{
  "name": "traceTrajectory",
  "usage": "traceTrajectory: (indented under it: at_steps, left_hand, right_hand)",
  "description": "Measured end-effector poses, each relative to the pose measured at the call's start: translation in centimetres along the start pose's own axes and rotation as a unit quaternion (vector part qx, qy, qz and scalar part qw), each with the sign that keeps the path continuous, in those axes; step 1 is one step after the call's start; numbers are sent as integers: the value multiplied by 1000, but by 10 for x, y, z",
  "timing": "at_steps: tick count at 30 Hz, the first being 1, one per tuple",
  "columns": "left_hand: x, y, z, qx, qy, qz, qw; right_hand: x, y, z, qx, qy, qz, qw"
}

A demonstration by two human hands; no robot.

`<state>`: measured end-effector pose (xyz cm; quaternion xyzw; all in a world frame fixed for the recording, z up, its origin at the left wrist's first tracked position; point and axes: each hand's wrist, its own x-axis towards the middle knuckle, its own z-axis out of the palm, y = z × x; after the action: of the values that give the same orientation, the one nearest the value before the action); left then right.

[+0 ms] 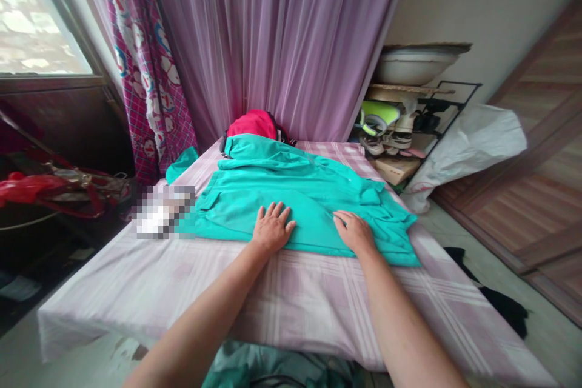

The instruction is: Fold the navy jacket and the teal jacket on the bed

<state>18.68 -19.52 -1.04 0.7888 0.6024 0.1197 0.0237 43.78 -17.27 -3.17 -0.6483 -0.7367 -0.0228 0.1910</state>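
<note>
A teal garment (245,200) lies spread sideways across the table, with a long folded part along its far side and wrinkles at its right end. Whether it is trousers or a jacket I cannot tell. My left hand (273,227) rests flat on its near half, fingers spread. To the right, my right hand (355,231) lies palm down on the same cloth, fingers pointing left and slightly bent, with nothing visibly held. A dark slit like a pocket opening shows near the garment's left end.
The table has a pink-and-white checked cloth (291,303). Behind the garment sits a bright pink item (254,124), against purple curtains (291,42). A blurred patch (161,212) hides something at the left. A shoe rack (436,133) and white sack (473,139) stand right.
</note>
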Motion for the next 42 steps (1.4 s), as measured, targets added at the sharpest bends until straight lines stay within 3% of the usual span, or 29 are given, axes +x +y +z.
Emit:
traceTrajectory:
  at_steps: [6, 11, 15, 18, 20, 21, 25, 27, 29, 31, 33, 35, 36, 37, 39, 41, 42]
  left_hand:
    - [-13, -43, -18, 53, -17, -9, 998]
    - [-19, -81, -40, 76, -16, -34, 996]
    - [-1, -99, -57, 54, 22, -50, 997]
    - [22, -98, -59, 15, 51, -49, 997]
    - [34, -94, -52, 0, 64, -30, 998]
    - [38, -92, -47, 1, 63, -19, 998]
    - [38, -92, -24, 17, 6, -6, 1000]
    - [34, -95, -16, 20, -4, -4, 1000]
    - [31, -99, -13, 21, -2, 0, 1000]
    - [29, -101, -12, 22, 0, 1, 1000]
    - [29, -102, -13, 23, 3, 2, 1000]
    - [29, -102, -13, 25, 7, 5, 1000]
    - [29, -102, -13, 26, 8, 7, 1000]
    - [29, -102, -12, 27, 9, 8, 1000]
    - [29, -103, -11, 27, 9, 11, 1000]
    - [28, -104, -10, 27, 10, 13, 999]
    - [28, -105, -10, 28, 12, 14, 999]
  right_hand:
    - [0, 2, -1, 11, 6, 2, 1000]
    - [12, -3, -12, 4, -41, 29, 999]
    - [45, -34, -21, 60, -20, 34, 997]
    - [74, -70, -17, 220, -19, 18, 975]
    - [88, -94, -7, 379, -41, 25, 924]
    - [92, -103, -2, 463, -56, 42, 884]
    - [97, -112, 18, 716, -100, 203, 661]
    - [97, -100, 20, 778, -103, 291, 548]
    - [99, -81, 18, 812, -92, 344, 462]
    - [100, -64, 14, 830, -65, 369, 413]
    - [101, -50, 12, 835, -32, 379, 399]
    - [102, -43, 15, 827, -14, 371, 423]
    - [102, -41, 17, 811, 0, 363, 459]
    - [103, -40, 20, 780, 22, 355, 514]
    - [103, -42, 23, 666, 87, 317, 670]
    - [102, -51, 22, 501, 148, 218, 824]
    - [101, -57, 20, 423, 164, 149, 879]
